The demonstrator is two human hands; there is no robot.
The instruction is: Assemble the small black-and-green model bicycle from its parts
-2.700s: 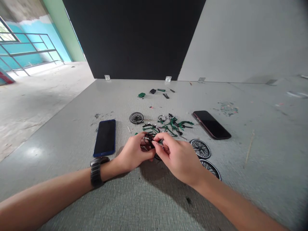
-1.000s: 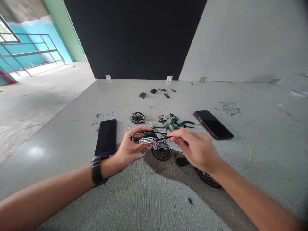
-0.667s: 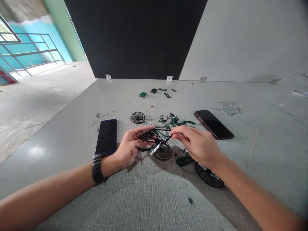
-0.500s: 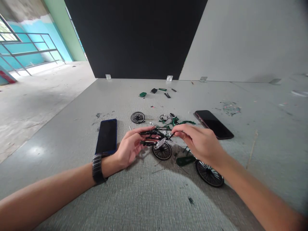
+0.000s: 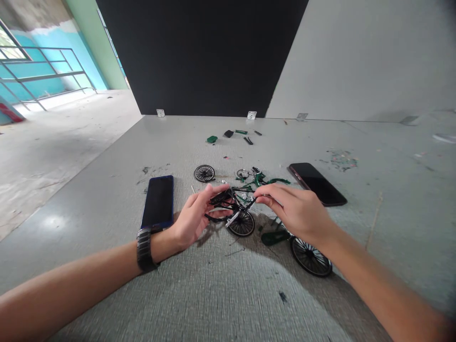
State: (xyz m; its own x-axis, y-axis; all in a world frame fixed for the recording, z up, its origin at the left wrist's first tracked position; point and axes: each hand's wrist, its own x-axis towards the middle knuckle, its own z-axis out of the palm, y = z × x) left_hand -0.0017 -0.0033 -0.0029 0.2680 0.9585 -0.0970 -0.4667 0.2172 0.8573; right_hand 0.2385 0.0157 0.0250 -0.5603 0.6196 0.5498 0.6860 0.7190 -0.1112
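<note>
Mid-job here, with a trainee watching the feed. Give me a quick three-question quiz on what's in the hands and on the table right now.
1. True or false: the left hand and the right hand both hold the black model bicycle frame.
2. The blue phone lies: A) between the hands, B) left of the left hand, C) right of the right hand.
3. Fill in: the wristwatch sits on the ___ wrist.

Key: 1 true; 2 B; 3 left.
</note>
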